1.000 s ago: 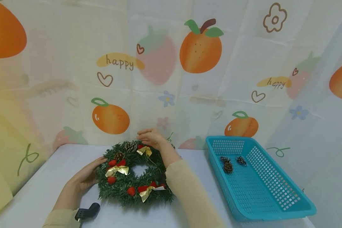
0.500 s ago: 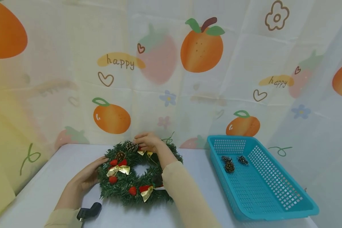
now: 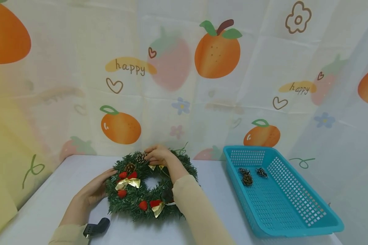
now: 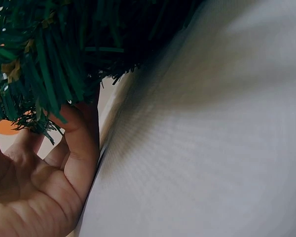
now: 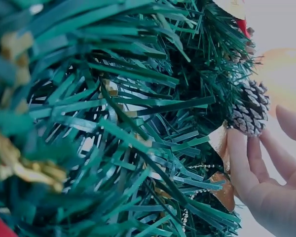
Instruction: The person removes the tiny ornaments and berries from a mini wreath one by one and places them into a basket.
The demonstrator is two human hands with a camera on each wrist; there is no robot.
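Observation:
A green artificial Christmas wreath (image 3: 119, 204) lies on the white table, dressed with red-and-gold bows (image 3: 128, 183), red berries (image 3: 143, 205) and pine cones. My left hand (image 3: 93, 187) grips its left edge. Seen from the left wrist, the fingers (image 4: 81, 143) bend up into the greenery, their tips hidden in it. My right hand (image 3: 161, 156) reaches over the wreath's far side and pinches a white-tipped pine cone (image 5: 250, 108) at the top. A smaller brown pine cone (image 3: 129, 168) sits left of it. The right hand and sleeve partly cover the upper and lower-right bows.
A turquoise plastic basket (image 3: 294, 234) stands on the right of the table (image 3: 211, 190), with several loose pine cones (image 3: 247, 180) inside. A fruit-printed curtain (image 3: 202, 112) hangs right behind the table. A black device (image 3: 96, 227) is worn on my left wrist.
My right hand has moved left and down from beside the upper bow to the white-tipped pine cone, now covering part of that bow. My left hand keeps its place on the wreath.

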